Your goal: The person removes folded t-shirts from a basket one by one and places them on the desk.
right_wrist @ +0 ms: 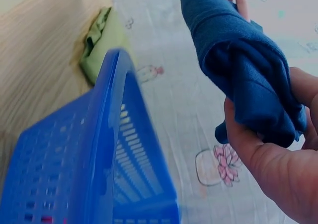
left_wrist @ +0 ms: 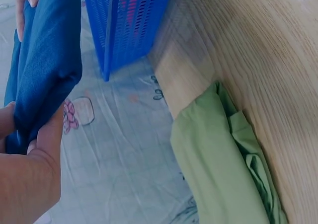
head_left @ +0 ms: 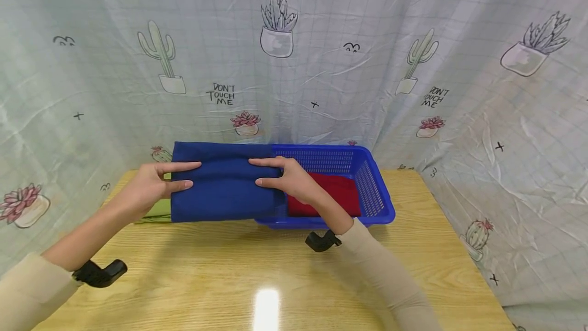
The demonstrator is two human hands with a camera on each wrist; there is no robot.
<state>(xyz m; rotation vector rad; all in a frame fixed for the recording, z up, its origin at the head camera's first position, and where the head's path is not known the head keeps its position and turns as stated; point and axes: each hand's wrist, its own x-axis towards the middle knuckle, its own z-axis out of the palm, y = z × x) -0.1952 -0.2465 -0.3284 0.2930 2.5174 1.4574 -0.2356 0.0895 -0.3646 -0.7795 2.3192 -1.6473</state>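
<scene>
A folded blue cloth [head_left: 225, 193] is held up in the air between both hands. The left hand [head_left: 149, 185] grips its left end, thumb and fingers pinching the folded layers, as the left wrist view shows. At the other end the right hand [head_left: 289, 180] pinches the cloth, whose rolled layers [right_wrist: 253, 80] show in the right wrist view. The cloth's right edge overlaps the left part of a blue plastic basket [head_left: 381, 188] in the head view. Inside the basket lies a folded red cloth [head_left: 333, 195]. Behind the blue cloth, a folded green cloth [left_wrist: 213, 159] rests on the table.
The perforated basket stands on a wooden table [head_left: 220, 275] near its back edge. A pale curtain [head_left: 312, 75] printed with potted plants hangs behind the table and along its sides. Black straps with camera mounts [head_left: 101, 273] sit on both wrists.
</scene>
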